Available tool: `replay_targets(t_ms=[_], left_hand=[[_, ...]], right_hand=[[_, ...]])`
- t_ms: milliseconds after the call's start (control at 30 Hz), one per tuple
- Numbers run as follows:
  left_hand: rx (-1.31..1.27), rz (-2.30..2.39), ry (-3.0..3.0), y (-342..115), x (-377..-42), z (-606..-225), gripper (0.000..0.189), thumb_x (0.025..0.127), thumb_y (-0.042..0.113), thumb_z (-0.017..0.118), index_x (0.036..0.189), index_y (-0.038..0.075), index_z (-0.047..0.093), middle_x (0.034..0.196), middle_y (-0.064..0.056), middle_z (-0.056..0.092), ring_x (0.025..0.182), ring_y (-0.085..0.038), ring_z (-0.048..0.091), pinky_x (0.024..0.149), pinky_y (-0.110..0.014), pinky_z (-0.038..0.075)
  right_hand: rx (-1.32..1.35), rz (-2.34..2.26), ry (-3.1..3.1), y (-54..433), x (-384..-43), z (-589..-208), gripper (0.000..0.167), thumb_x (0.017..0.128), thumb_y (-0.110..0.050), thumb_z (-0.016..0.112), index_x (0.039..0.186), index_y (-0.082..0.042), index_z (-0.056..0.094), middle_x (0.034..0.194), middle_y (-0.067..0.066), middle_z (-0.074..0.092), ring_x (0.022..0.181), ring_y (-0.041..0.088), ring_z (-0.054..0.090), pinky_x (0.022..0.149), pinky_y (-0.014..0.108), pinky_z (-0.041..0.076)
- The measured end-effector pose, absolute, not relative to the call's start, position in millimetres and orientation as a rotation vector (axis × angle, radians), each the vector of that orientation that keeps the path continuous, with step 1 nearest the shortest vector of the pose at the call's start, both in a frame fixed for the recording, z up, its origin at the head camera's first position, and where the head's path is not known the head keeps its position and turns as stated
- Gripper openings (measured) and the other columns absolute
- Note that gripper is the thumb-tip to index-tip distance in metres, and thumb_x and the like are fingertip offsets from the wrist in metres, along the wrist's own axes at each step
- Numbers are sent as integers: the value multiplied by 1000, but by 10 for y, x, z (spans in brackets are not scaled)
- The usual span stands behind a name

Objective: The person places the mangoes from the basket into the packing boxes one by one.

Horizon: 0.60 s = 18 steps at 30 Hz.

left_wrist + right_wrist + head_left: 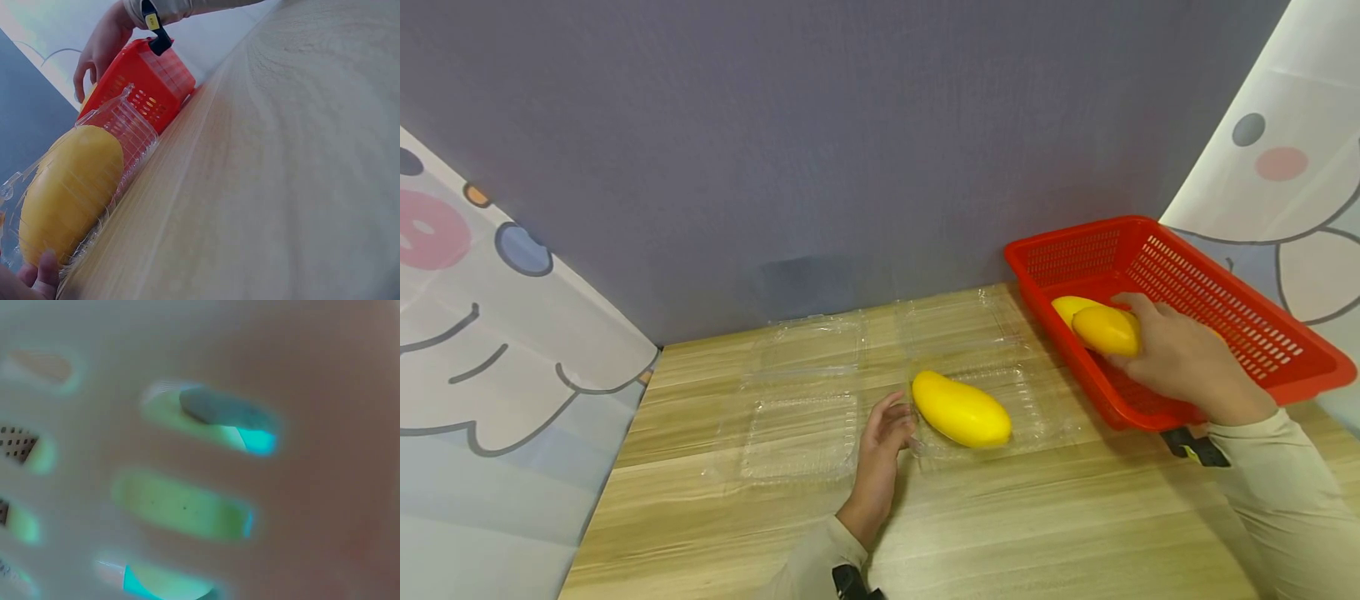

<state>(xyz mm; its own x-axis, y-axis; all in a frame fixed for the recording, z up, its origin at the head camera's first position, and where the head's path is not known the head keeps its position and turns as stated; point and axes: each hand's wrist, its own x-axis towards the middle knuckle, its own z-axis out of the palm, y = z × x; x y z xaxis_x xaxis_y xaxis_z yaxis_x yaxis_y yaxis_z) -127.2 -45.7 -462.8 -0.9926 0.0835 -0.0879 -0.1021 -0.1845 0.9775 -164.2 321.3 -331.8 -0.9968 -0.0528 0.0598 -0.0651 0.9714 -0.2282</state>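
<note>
My left hand (883,433) holds the left edge of an open clear plastic clamshell box (1030,400), fingertips at its wall. Inside that box lies a yellow mango (962,410), slanting; the left wrist view shows the same mango (75,187) close to the fingertips. Over on the right, my right hand (1172,354) reaches into a red plastic basket (1097,387) and grips an orange-yellow mango (1107,331). Another yellow mango (1066,307) shows partly behind it in the basket. Blurred basket slats fill most of the right wrist view.
A second open clear clamshell box (801,437) stands left of the left hand, its lid folded back toward the wall. Behind the wooden table (662,517) rises a grey upright panel (850,150). Cartoon-printed sheets (490,333) hang on both sides.
</note>
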Motion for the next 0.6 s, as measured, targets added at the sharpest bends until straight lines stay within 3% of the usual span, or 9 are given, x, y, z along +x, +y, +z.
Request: replay_targets(t_ms=[200, 600], left_hand=[[-19, 2327, 1927, -457, -1276, -4628, 46, 98, 13, 57, 142, 12, 47, 133, -17, 49, 116, -24, 56, 85, -26, 51], [-22, 2339, 1917, -452, -1280, -4638, 46, 97, 12, 58, 142, 12, 47, 133, -17, 49, 114, -24, 55, 83, -25, 51]], right_hand=[[72, 384, -3068, 3193, -1629, -3294, 81, 82, -38, 76, 143, -4, 35, 110, 34, 60, 85, 42, 59, 66, 54, 48], [79, 392, -3042, 3151, -1615, -3273, 75, 83, -41, 74, 141, -8, 39, 115, 31, 60, 88, 42, 59, 66, 56, 49]])
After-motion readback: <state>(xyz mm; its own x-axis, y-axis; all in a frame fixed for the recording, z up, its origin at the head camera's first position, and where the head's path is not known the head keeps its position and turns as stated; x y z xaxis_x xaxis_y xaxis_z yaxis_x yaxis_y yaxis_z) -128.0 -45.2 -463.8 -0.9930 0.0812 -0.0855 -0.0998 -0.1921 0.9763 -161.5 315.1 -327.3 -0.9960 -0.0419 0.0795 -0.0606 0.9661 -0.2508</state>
